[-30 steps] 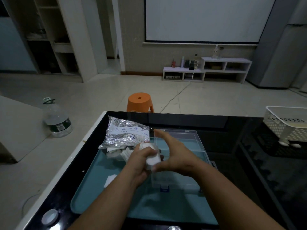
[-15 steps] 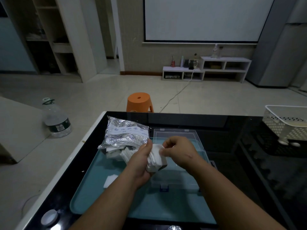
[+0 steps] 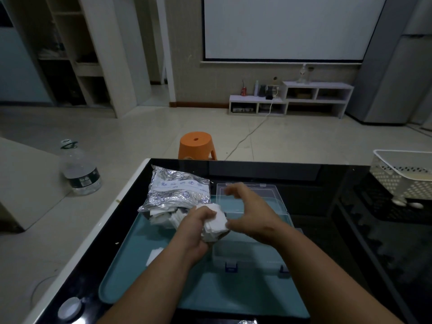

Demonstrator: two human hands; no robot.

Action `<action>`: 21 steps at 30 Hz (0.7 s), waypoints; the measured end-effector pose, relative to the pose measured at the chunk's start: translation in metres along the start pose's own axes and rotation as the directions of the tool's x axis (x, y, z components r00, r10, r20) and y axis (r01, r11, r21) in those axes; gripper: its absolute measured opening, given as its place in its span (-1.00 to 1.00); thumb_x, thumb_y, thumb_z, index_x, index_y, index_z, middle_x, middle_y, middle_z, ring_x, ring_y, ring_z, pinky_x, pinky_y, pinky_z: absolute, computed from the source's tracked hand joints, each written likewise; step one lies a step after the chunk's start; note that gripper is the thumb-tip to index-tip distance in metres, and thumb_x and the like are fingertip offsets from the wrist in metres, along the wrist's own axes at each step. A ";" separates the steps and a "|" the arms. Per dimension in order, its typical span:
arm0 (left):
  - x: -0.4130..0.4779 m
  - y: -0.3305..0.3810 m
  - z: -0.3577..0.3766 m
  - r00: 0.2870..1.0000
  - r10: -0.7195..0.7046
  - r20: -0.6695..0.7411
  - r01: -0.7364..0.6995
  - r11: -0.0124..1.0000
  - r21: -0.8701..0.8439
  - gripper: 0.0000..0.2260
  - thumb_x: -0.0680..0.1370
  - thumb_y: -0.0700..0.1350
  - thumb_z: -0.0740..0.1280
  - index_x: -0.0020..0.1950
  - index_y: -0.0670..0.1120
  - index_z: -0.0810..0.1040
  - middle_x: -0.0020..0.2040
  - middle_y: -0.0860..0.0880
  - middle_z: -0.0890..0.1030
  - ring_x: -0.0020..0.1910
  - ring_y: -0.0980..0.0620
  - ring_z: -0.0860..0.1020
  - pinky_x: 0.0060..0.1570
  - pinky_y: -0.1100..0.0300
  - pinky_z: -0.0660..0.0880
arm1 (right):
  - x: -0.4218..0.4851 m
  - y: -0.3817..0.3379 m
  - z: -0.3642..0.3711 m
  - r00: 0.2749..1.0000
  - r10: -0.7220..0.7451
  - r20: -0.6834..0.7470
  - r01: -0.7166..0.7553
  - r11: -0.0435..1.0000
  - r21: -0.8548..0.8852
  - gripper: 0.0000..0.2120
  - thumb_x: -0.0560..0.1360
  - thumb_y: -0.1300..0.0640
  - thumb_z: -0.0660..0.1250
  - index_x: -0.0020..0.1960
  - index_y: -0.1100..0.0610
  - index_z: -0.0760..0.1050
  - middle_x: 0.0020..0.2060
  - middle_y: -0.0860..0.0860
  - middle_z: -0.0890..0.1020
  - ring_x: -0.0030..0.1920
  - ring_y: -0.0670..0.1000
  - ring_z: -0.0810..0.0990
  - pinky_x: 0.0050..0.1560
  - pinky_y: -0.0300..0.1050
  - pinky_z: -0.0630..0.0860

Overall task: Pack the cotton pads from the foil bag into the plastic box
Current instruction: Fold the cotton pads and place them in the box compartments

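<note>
The foil bag [image 3: 180, 190] lies at the left of the tray [image 3: 131, 272], pads spilling from its mouth. The left hand [image 3: 196, 224] clutches a thick stack of cotton pads [image 3: 216, 225] above the left edge of the plastic box [image 3: 252, 256]. The right hand [image 3: 247, 211] hovers beside it, fingers curved apart and empty, though blur may hide a thumb touch. Squaring the stack seems the step in hand; next it needs lowering flat into the open box.
</note>
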State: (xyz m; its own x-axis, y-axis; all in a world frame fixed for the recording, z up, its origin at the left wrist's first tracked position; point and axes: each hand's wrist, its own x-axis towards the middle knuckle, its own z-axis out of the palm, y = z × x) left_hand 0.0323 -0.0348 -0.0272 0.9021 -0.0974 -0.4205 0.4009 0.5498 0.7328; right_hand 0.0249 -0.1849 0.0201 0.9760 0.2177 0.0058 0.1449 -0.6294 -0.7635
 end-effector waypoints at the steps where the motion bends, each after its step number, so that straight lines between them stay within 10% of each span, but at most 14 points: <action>1: 0.000 0.000 0.000 1.000 0.004 -0.003 -0.004 1.000 0.028 -0.60 0.46 -0.33 0.23 0.31 -0.23 0.39 -0.01 -0.31 0.59 -0.17 -0.21 0.61 -0.23 0.00 0.60 | -0.002 -0.002 0.000 0.997 -0.044 0.071 0.044 0.999 0.004 -0.19 0.28 0.17 0.56 0.38 -0.19 0.24 0.34 -0.19 0.40 0.34 -0.08 0.36 0.20 -0.20 0.43; 6: -0.006 -0.002 0.007 0.996 0.011 0.090 -0.018 0.997 0.081 -0.63 0.42 -0.36 0.23 0.23 -0.24 0.43 -0.15 -0.25 0.58 -0.26 -0.14 0.61 -0.35 0.12 0.55 | -0.007 -0.006 0.013 0.974 -0.104 0.202 0.162 0.941 -0.296 0.26 0.18 -0.01 0.64 0.55 -0.25 -0.20 0.50 -0.11 0.28 0.49 0.03 0.18 0.45 -0.01 0.08; 11: -0.006 -0.002 0.008 0.992 0.006 0.122 -0.013 0.998 0.055 -0.35 0.30 -0.35 0.34 0.39 -0.25 0.32 -0.02 -0.28 0.58 -0.16 -0.18 0.63 -0.29 0.07 0.56 | -0.006 -0.008 0.017 0.979 -0.128 0.159 0.187 0.872 -0.453 0.16 0.29 -0.05 0.54 0.56 -0.16 -0.25 0.44 -0.03 0.36 0.46 0.05 0.24 0.43 -0.04 0.05; 21: -0.005 -0.006 0.005 0.987 0.005 0.159 -0.023 0.994 0.110 -0.47 0.42 -0.42 0.24 0.36 -0.11 0.36 -0.08 -0.23 0.62 -0.26 -0.12 0.65 -0.32 0.12 0.56 | -0.009 -0.014 0.015 0.983 -0.094 0.157 0.148 0.910 -0.388 0.14 0.33 -0.11 0.51 0.57 -0.12 -0.27 0.45 -0.03 0.34 0.47 0.03 0.20 0.44 -0.07 0.02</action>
State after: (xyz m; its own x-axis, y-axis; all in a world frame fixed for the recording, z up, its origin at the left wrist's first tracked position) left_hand 0.0267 -0.0417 -0.0266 0.9181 -0.2252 -0.3260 0.3951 0.4573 0.7968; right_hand 0.0119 -0.1671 0.0209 0.9206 0.3897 -0.0240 0.3395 -0.8295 -0.4434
